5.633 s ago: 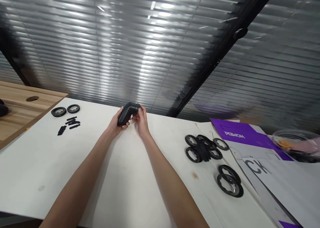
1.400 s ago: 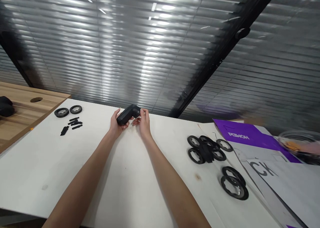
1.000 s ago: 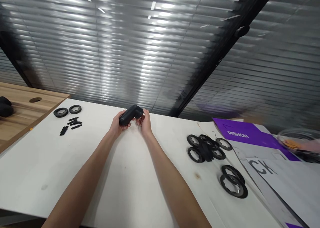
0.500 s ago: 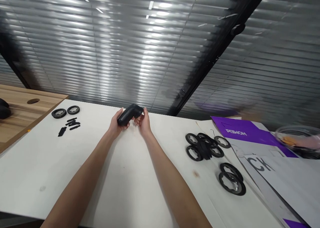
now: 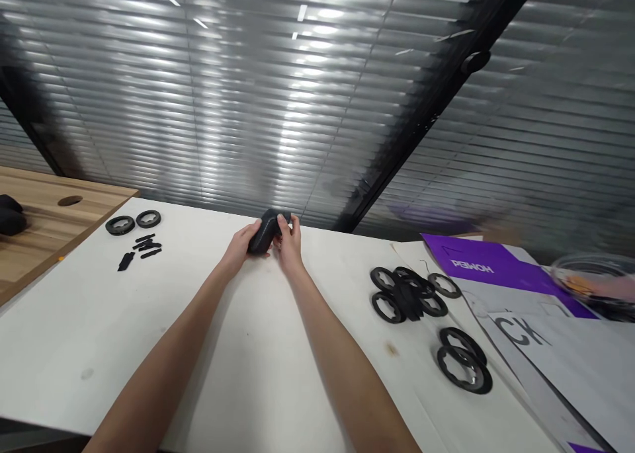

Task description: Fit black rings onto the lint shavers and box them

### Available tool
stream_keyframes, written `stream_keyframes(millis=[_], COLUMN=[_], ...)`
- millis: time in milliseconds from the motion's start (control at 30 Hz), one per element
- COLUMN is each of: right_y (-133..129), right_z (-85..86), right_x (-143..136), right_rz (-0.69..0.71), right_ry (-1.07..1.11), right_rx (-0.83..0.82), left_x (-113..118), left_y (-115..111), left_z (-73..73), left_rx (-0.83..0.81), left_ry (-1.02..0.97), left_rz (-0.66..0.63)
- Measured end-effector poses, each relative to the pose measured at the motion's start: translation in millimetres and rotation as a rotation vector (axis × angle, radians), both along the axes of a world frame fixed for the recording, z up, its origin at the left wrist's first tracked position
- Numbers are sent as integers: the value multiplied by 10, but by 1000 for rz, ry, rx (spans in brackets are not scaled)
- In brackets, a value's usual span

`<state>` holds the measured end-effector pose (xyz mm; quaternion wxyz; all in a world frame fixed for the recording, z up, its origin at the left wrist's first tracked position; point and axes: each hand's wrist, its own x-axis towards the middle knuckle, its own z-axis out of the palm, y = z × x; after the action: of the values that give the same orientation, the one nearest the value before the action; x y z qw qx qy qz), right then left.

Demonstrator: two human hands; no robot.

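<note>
Both my hands hold a black, bent, textured grip-like piece (image 5: 264, 233) close to the far edge of the white table. My left hand (image 5: 241, 245) is wrapped round its thicker lower end. My right hand (image 5: 290, 240) grips the other end, its thumb on top and its fingers curled beneath, partly hidden. To the left, two black rings (image 5: 120, 225) lie beside several small flat black strips (image 5: 147, 245). Off to the right is a heap of black notched rings (image 5: 388, 306) with black pieces among them, and nearer me two larger overlapping rings (image 5: 465, 368).
A wooden board (image 5: 44, 208) with an oval hole borders the table on the left, black objects (image 5: 10, 216) on it. Purple and white printed sheets (image 5: 501, 268) cover the right side, near a clear round container (image 5: 595, 274). Metal blinds (image 5: 238, 96) stand behind the table.
The black bent piece has moved slightly right and turned in my hands. My left hand has shifted right with it, and my right thumb now presses on its top.
</note>
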<state>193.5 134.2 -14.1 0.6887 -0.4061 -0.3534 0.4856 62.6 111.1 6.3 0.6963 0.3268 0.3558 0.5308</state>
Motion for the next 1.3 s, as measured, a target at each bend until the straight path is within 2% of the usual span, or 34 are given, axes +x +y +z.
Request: stream_keyframes(millis=[67, 200, 400, 500, 567, 633, 700, 767, 1067, 1300], right_y=[-9, -12, -8, -52, -98, -142, -171, -181, -122, -150], right_z=[-15, -70, -121, -132, -146, -161, -175, -185, -206, -174], right_x=[-2, -9, 3, 19, 13, -13, -50, -81, -59, -115], right_rz=[-2, 104, 201, 108, -12, -74, -45, 9, -4, 5], right_ry=[-10, -89, -268, -559, -829, -1099, -1308, -1419, -1393, -1424], right_rx=[25, 73, 118, 209, 313, 437, 542, 588, 522, 554], left_x=[5, -5, -55, -93, -108, -111, -106, -101, -94, -113], left_y=[8, 30, 62, 86, 110, 140, 173, 201, 192, 208], left_z=[-36, -39, 38, 25, -8, -51, -96, -135, -145, -160], left_rx=[17, -13, -200, -259, -267, -275, -286, -299, -324, -349], left_ry=[5, -34, -226, -338, -382, -421, -443, -447, -422, -471], left_rz=[-8, 7, 44, 112, 137, 150, 160, 169, 97, 107])
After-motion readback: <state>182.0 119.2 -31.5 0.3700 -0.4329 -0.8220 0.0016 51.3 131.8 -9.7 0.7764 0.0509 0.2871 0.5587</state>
